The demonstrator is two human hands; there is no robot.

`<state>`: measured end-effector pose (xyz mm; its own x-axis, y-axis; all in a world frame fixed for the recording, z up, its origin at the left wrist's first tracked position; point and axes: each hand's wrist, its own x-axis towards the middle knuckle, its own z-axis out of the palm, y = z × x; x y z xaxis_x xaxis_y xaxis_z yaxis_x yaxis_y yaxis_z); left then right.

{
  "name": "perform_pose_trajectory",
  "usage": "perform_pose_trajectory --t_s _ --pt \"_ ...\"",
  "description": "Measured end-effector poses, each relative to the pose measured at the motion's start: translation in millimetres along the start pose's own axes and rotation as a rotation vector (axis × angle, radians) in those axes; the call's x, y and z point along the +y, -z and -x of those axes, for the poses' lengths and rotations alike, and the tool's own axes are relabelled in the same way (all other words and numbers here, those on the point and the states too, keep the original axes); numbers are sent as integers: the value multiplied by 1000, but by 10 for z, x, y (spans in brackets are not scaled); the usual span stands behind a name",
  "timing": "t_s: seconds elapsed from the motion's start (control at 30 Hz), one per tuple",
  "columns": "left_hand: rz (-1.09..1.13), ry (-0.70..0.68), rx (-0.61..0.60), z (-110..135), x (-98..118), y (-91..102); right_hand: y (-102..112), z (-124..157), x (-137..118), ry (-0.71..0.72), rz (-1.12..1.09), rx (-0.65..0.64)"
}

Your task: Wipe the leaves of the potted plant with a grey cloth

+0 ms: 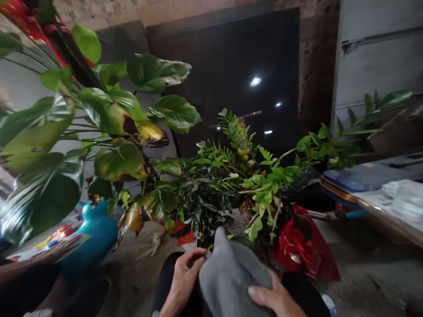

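Observation:
A grey cloth (231, 277) hangs bunched over my lap, one corner pointing up towards the plants. On its right side, my right hand (276, 296) is closed on the cloth, thumb lying on top. My left hand (185, 276) is at the cloth's left edge with thumb and fingers pinched together; what lies between the fingertips is too small to make out. Just beyond both hands grows a dark-leaved potted plant (198, 193), its pot mostly hidden. A lighter green plant (264, 185) with long leafy stems spreads behind the cloth and to the right.
A large-leaved plant (115, 114) with yellowed, browned leaves fills the left. Below it are a blue bouncy animal toy (94, 233) and another person's leg (29, 281). At right are a red plastic bag (307, 246) and a cluttered table (393, 215). A dark panel (228, 66) stands behind.

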<state>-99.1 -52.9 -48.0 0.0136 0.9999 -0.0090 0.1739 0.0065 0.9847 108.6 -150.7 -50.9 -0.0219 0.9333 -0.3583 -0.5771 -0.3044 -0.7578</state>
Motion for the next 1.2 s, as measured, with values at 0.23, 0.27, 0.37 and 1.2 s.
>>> perform_pose_trajectory --t_s 0.23,0.27,0.37,1.2 --pt "250 159 -469 517 215 182 -544 -216 -178 96 -249 23" --pt "338 159 -534 576 221 201 -603 -222 -167 116 -257 38" --pt "609 172 -582 705 205 209 -705 -193 -87 146 -208 92" --pt "727 508 -23 438 320 -169 113 -467 -348 383 71 249"
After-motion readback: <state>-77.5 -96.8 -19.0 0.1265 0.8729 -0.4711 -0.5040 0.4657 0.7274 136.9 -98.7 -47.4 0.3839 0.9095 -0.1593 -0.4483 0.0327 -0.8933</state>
